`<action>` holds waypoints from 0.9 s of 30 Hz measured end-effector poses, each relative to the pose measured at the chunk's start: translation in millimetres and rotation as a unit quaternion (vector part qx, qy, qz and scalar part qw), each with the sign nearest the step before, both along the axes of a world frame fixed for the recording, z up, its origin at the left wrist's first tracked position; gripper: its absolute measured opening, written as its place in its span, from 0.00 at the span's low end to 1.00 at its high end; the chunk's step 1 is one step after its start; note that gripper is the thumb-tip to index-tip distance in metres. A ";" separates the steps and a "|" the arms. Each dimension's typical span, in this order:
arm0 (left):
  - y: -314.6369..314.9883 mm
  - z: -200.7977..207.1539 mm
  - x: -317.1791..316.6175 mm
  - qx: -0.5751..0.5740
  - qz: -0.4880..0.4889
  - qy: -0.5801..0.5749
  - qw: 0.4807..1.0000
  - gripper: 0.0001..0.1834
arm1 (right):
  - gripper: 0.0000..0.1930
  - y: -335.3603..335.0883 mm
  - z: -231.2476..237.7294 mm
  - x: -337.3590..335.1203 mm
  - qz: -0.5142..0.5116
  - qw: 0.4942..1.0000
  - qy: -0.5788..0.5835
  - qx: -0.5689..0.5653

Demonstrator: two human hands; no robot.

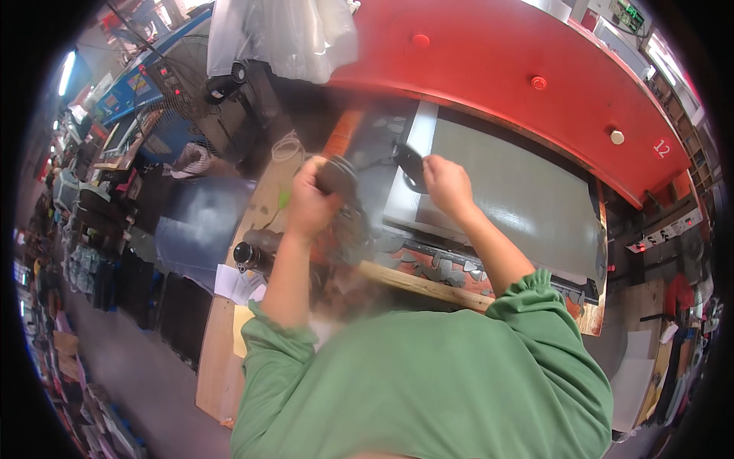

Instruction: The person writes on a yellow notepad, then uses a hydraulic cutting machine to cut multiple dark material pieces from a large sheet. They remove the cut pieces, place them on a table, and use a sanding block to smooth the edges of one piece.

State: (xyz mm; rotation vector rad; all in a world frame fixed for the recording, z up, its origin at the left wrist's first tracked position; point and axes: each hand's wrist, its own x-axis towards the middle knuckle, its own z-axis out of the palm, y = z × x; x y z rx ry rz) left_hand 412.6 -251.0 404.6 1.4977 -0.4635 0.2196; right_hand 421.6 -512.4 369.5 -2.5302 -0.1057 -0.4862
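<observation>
My left hand (308,203) is closed around a stack of dark, flat, rounded cut pieces (337,175) at the left side of the press bed. In my right hand (449,187) is a dark, flat, rounded piece (410,162), gripped by its near edge above a pale strip (417,138). The two hands are apart. Beyond and to the right of my right hand lies a smooth grey sheet (520,199) on the bed. Blur and haze hide the lower part of the left stack.
A red press beam (474,53) with buttons spans the far side. Scrap pieces (440,269) lie behind a wooden bar (428,284) close to me. At the left are a black bottle (246,254), papers (235,283), a fan (195,84) and hanging clear plastic (283,38).
</observation>
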 end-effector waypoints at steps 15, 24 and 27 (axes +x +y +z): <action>-40.5 -25.6 -9.3 0.065 0.082 -0.258 0.961 0.18 | 0.18 36.4 67.4 -53.0 0.115 0.626 0.241 0.733; -46.4 -18.7 -17.7 -0.125 0.036 -0.025 0.991 0.16 | 0.10 40.3 39.4 -46.4 0.150 0.925 0.074 0.340; -38.8 -8.0 -8.9 -0.152 0.086 -0.018 0.984 0.18 | 0.07 24.7 41.1 -43.9 0.168 0.922 0.054 0.344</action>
